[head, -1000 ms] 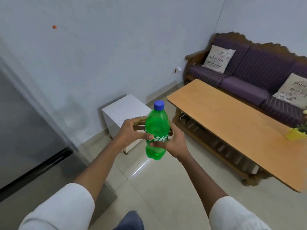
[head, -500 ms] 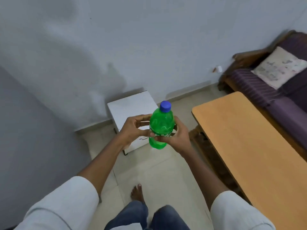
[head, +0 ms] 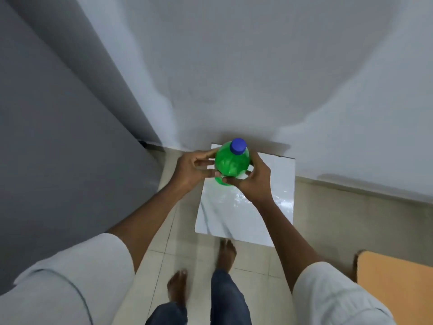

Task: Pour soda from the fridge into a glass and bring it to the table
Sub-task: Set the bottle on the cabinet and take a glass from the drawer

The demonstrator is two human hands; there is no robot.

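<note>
Soda bottle (head: 230, 163), green with its blue cap (head: 238, 145) on, sits upright between my two hands above the small white stand (head: 246, 207) by the wall: my left hand (head: 195, 171) has its grip curled against one side, my right hand (head: 254, 181) closes its grip around the other side and lower body. I judge this the carrying step, bottle out of the fridge, nothing poured, no glass in view. The next move calls for setting it down, either here or on the desk (head: 396, 285) at my right, finding a glass, then twisting off the cap.
</note>
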